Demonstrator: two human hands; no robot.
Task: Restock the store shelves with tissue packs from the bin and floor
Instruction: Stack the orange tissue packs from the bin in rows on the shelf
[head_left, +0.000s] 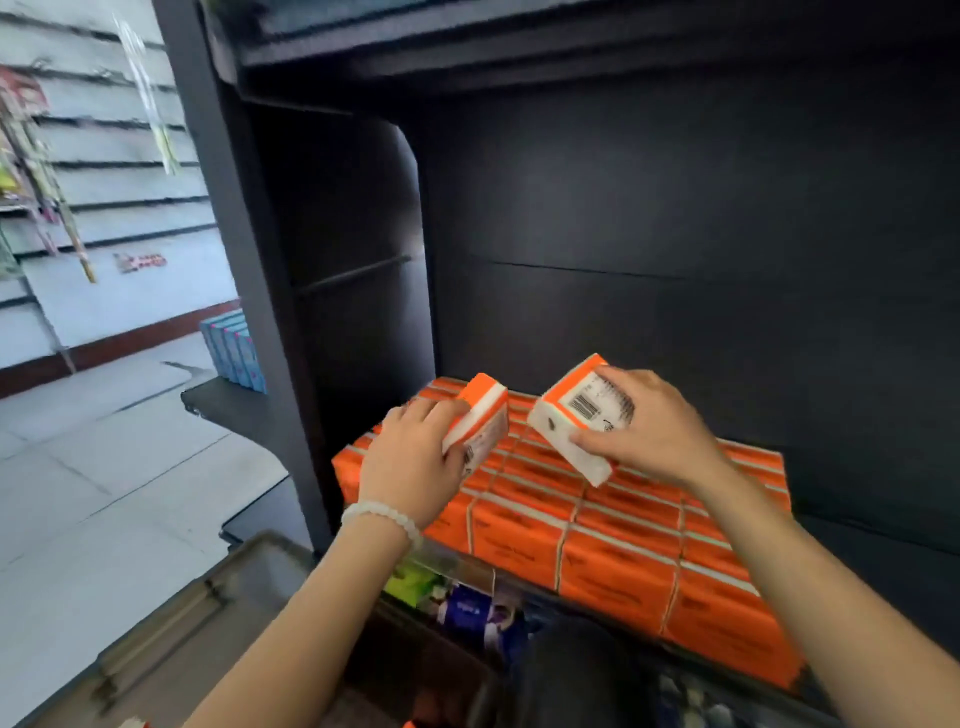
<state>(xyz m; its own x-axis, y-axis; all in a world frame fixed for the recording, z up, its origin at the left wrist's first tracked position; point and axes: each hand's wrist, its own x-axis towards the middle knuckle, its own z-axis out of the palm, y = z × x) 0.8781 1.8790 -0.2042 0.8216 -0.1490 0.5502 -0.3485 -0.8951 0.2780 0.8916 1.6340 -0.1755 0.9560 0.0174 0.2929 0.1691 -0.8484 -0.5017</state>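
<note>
Each of my hands holds one orange-and-white tissue pack above a dark shelf (878, 566). My left hand (410, 462), with a white bead bracelet on the wrist, grips a pack (485, 415) tilted on edge. My right hand (649, 426) grips a second pack (571, 415), its barcode side facing up. Both packs hover just over a block of several orange tissue packs (597, 540) stacked in rows on the shelf. The two held packs are apart from each other.
A grey bin (171, 623) stands at the lower left, below my left arm. Green and blue goods (457, 603) sit on the shelf beneath. Blue packs (234, 348) stand on a low ledge at left. A tiled floor (78, 467) and a slat wall lie beyond.
</note>
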